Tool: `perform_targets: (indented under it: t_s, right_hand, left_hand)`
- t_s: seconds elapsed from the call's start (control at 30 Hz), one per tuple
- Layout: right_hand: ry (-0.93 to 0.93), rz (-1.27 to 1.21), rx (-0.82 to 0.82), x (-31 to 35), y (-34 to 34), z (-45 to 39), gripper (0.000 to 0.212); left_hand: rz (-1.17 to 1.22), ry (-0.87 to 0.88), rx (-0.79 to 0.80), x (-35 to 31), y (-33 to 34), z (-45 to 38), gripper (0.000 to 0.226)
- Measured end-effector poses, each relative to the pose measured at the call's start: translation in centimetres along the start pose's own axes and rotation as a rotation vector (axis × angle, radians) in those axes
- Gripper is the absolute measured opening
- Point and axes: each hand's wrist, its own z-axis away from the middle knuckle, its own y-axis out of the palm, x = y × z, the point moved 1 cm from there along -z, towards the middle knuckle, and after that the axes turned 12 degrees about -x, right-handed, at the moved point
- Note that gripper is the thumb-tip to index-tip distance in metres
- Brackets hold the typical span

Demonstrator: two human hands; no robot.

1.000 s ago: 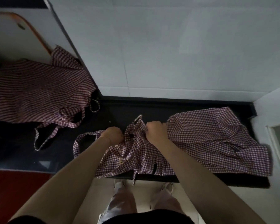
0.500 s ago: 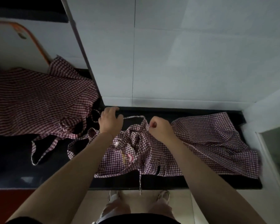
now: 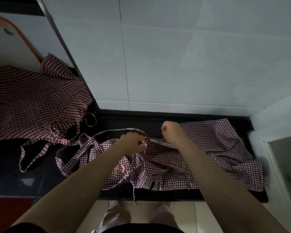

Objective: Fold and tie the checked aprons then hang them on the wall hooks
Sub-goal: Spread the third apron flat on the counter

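Observation:
A red-and-white checked apron (image 3: 217,148) lies crumpled on the black counter (image 3: 15,165), its near edge hanging over the front. My left hand (image 3: 133,143) grips bunched fabric at its top, where a thin neck strap (image 3: 107,131) loops out to the left. My right hand (image 3: 172,132) is curled in a fist on the apron's upper edge, and the cloth forms a ridge between both hands. A second checked apron (image 3: 32,101) is spread at the far left, its ties trailing toward the first one.
A white board with an orange rim (image 3: 7,47) leans behind the left apron. Pale tiled wall (image 3: 175,64) rises straight behind the counter, and a white side wall with a frame (image 3: 275,148) closes the right end. My legs and shoes (image 3: 114,211) show below the counter's front edge.
My left hand has come back from the counter's rear to the bunched fabric at the centre. My right hand has moved up and to the right, drawing the cloth out between the hands.

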Motion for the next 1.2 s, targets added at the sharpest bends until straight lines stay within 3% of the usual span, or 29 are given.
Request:
perform_targets:
  t_s: [0.17,0.27,0.33,0.4,0.47,0.6,0.73,0.87,0.97,1.03,1.1,1.2]
  right_hand:
    - [-0.255,0.25,0.077,-0.4,3.3,-0.6,0.033]
    - [-0.239,0.379,0.052,-1.2,4.6,-0.4,0.047]
    - [-0.229,0.437,0.085,-1.2,4.4,-0.3,0.038]
    - [-0.234,0.485,0.176,-1.3,4.0,-0.3,0.026]
    - [-0.259,0.463,0.22,-1.5,3.1,-0.3,0.025]
    - [-0.324,0.202,0.057,-2.5,-0.8,0.1,0.012]
    - [-0.294,-0.072,0.044,-3.5,-5.0,1.4,0.008]
    - [-0.219,-0.212,0.002,-4.2,-6.9,2.6,0.008]
    - [-0.232,-0.2,-0.124,-4.8,-7.0,2.8,0.007]
    - [-0.247,-0.178,-0.151,-5.0,-6.9,3.1,0.007]
    - [-0.265,-0.147,-0.134,-5.2,-6.9,3.3,0.007]
    - [-0.301,0.007,-0.082,-5.3,-7.2,3.6,0.007]
  left_hand:
    - [0.007,-0.306,-0.008,0.2,-0.2,0.5,0.055]
    - [-0.186,-0.426,-0.105,0.6,-1.4,0.9,0.041]
    - [-0.278,-0.398,-0.249,-0.2,-2.0,0.7,0.033]
    - [-0.272,-0.258,-0.325,-1.6,-2.0,-0.2,0.032]
    - [-0.167,-0.129,-0.267,-3.0,-1.3,-1.5,0.032]
    - [0.288,-0.152,-0.05,-5.2,0.5,-3.3,0.048]
    - [0.451,-0.12,0.097,-7.7,0.6,-4.0,0.046]
    - [0.519,-0.249,0.346,-8.2,0.7,-3.8,0.038]
    - [0.916,-0.429,0.46,-7.7,0.8,-3.5,0.039]
    - [1.112,-0.419,0.43,-7.6,0.5,-3.7,0.04]
    - [0.993,-0.378,0.326,-8.0,-0.4,-3.5,0.036]
    - [0.351,-0.16,0.161,-9.2,-2.3,-3.0,0.034]
